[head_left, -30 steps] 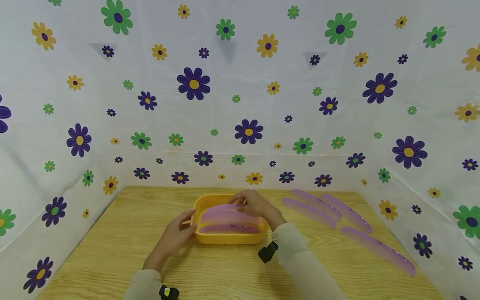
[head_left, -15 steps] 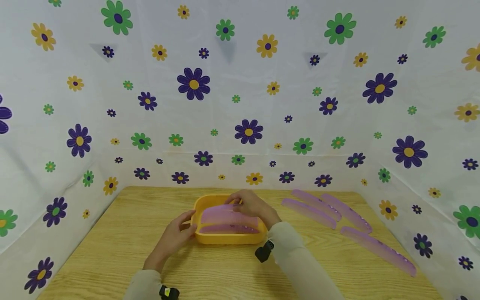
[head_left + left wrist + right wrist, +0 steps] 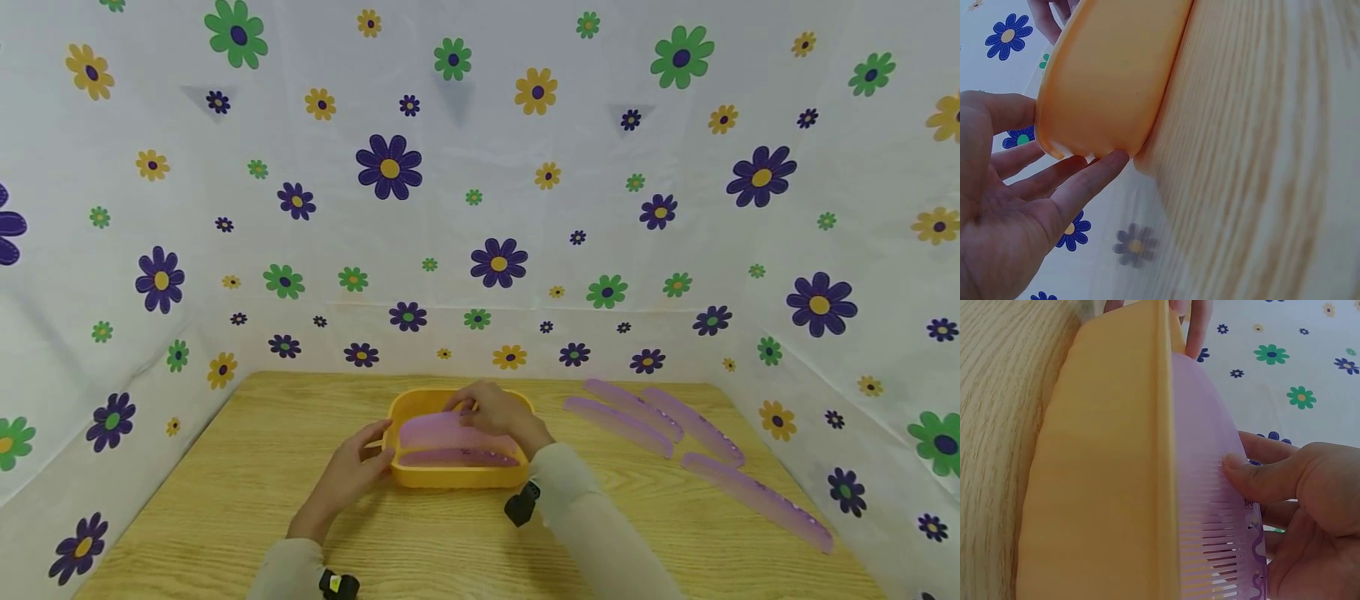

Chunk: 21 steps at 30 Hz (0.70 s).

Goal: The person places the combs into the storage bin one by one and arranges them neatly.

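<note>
A yellow plastic basket (image 3: 461, 477) stands on the table. My right hand (image 3: 495, 414) reaches over it and pinches a translucent purple comb (image 3: 1207, 431) by its spine, thumb on the near face and fingers behind. In the head view the held comb stands on edge inside the basket, its far end partly behind the hand. Another purple comb (image 3: 457, 457) lies along the basket's front wall. My left hand (image 3: 354, 468) touches the basket's left end, its fairly straight fingers (image 3: 1088, 181) spread against the outer wall and rim.
Several purple combs lie on the wooden table (image 3: 300, 425) to the right of the basket, among them a long comb (image 3: 757, 502) nearest the front right and a comb (image 3: 618, 427) closest to the basket. A white flowered sheet (image 3: 450, 225) encloses the back and sides.
My right hand has shifted slightly left. The comb it holds first showed apart from the one in front of it; now they overlap as one shape. My left hand has stayed put.
</note>
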### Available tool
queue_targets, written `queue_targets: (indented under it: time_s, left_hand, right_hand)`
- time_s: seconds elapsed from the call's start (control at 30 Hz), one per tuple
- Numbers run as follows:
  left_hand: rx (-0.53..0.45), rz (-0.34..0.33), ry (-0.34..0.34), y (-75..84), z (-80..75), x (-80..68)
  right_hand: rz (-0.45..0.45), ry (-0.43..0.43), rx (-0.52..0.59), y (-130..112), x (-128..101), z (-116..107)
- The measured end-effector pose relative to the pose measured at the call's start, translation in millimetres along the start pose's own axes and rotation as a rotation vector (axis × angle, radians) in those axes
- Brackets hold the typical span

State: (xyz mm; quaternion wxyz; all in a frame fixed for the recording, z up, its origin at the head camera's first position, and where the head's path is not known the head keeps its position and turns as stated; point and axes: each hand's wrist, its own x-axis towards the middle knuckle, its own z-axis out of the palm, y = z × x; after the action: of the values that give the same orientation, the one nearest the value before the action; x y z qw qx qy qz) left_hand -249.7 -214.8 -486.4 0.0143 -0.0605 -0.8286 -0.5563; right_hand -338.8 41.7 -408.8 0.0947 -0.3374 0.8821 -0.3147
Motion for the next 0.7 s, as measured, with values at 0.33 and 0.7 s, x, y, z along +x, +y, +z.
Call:
queue_targets:
  time_s: [0.33,0.7]
  left_hand:
    - [-0.029,-0.018,-0.012,-0.7,-2.0,0.7]
    - [-0.023,-0.002,-0.001,0.3,-0.2,0.5]
  right_hand:
    - [-0.027,-0.012,-0.008,7.2,3.1,8.0]
    - [0.060,-0.021,0.013,12.6,-0.3,14.6]
